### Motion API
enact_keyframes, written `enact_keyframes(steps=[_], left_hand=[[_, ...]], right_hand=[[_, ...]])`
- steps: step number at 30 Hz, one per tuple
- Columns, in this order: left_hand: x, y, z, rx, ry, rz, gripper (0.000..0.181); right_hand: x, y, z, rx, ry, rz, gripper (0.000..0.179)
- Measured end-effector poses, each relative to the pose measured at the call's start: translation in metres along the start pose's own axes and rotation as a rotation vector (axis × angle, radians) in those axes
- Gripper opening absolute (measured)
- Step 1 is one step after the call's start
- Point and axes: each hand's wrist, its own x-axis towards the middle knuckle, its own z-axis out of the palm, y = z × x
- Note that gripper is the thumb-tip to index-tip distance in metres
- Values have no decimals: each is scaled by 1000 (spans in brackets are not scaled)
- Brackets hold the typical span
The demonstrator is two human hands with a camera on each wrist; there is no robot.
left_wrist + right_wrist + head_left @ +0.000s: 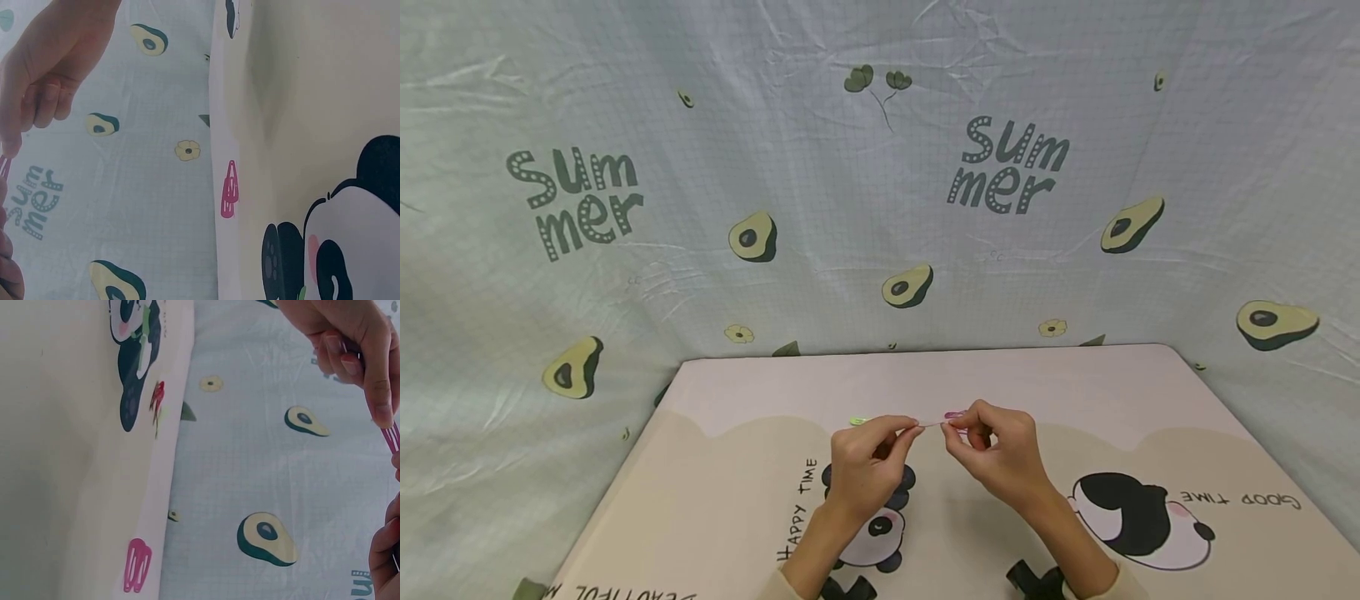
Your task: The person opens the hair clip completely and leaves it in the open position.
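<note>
A slim pink snap hair clip (391,439) is stretched between my two hands above the table. My left hand (863,467) pinches one end with thumb and forefinger. At the other end, the thumb and forefinger of my right hand (1000,450) pinch it too. In the head view the clip shows only as a thin line, seen edge-on. Beyond the hands, a pair of overlapping pink hair clips (229,190) lies on the table. Red clips (158,395) and a light green clip (858,422) lie farther left, partly behind my left hand in the head view.
The table (737,467) has a pale cover printed with pandas, a dog and lettering. Behind its far edge hangs a light curtain (820,167) with avocado prints. Dark straps or pieces (1033,579) show near the table's front, by my forearms.
</note>
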Motion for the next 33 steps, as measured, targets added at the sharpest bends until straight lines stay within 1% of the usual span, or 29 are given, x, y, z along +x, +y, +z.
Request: enact_keyframes(steps=[4,9,20,23,30,33], left_hand=[[0,0,-1,-4,2,2,4],[0,0,-1,-6,6,9,4],[2,3,-3,4,14,17,9],[2,3,-3,4,15,17,9],[2,3,-2,0,16,20,9],[3,2,-3,1,18,24,10]], right_hand=[[0,0,0,4,5,-12,27],[1,-1,-1,-8,9,-15,26],[-1,-4,-1,-33,6,24,25],[0,-4,0,-28,17,6,25],[-1,-1,2,-11,56,-69,32],[-1,1,3,-9,59,-76,32]])
